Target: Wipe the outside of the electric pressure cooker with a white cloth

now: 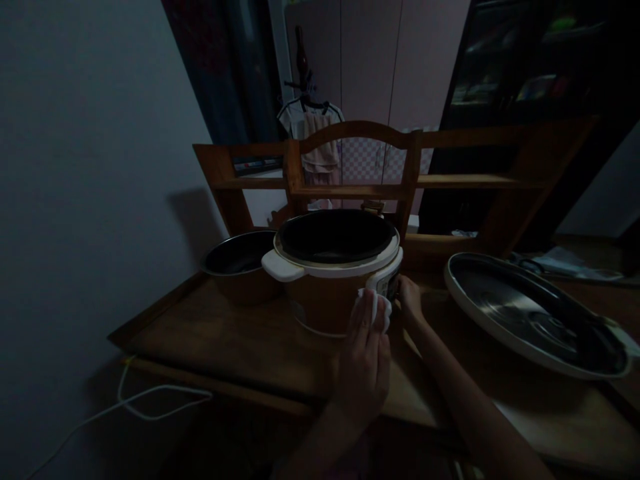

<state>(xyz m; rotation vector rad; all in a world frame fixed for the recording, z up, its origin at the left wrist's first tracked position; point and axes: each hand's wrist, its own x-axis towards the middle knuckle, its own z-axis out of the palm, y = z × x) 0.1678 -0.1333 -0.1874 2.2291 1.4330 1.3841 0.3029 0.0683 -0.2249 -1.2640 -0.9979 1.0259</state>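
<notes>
A cooker body (327, 293) with a white rim and a dark open well stands on the wooden table (240, 340). My left hand (365, 360) presses a white cloth (376, 308) flat against the cooker's front side, near its control panel. Around the cooker's right side, by the panel, lies my right hand (410, 300); its fingertips are hidden behind the body. A dark inner pot (240, 263) sits to the left of the cooker, touching or nearly touching it. The cooker's lid (535, 313) lies upside down on the table at the right.
A wooden chair back (353, 167) and low shelf rails (475, 181) stand behind the table. A white cable (150, 400) trails off the table's left front edge. A grey wall closes the left side. Papers (565, 263) lie at the far right.
</notes>
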